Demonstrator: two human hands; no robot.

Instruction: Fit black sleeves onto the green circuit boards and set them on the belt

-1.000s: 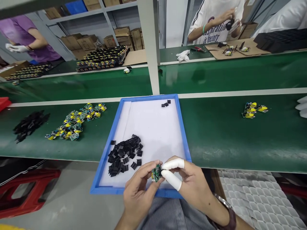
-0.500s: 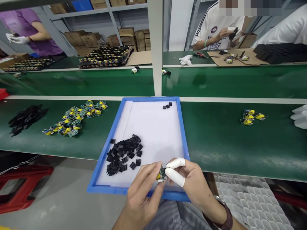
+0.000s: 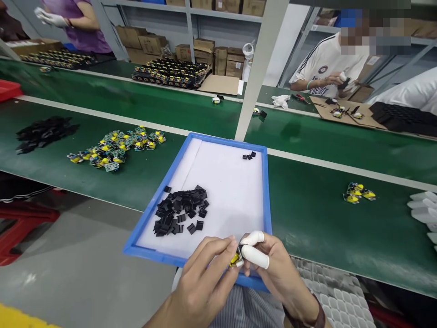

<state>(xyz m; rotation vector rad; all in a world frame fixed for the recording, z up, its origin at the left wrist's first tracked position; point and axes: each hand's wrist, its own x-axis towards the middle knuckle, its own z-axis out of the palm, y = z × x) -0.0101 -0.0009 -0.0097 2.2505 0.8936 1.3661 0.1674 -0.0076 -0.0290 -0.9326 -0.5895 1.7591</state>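
Close to my body, over the near edge of a blue-rimmed white tray [image 3: 268,191], my left hand [image 3: 208,278] pinches a small circuit board [image 3: 235,260] with a yellow component on it. White finger cots cover the thumb and forefinger of my right hand [image 3: 269,259]. Those two fingertips are closed on a small black piece [image 3: 241,249] at the board's right side; most of it is hidden by the fingers. A heap of small black plastic pieces [image 3: 180,207] lies in the tray's left part, and a few more black pieces [image 3: 249,156] sit at its far right corner.
Left of the tray are a pile of circuit boards [image 3: 114,148] and a heap of black strips [image 3: 46,132]. Several boards [image 3: 359,193] lie to the right. Behind the green conveyor belt [image 3: 164,101], co-workers handle parts. A red stool [image 3: 25,228] stands at lower left.
My head view has tilted and shifted, so the bench now slants down to the right. The board has turned in my fingers, showing more of its yellow component. Both hands keep their hold.
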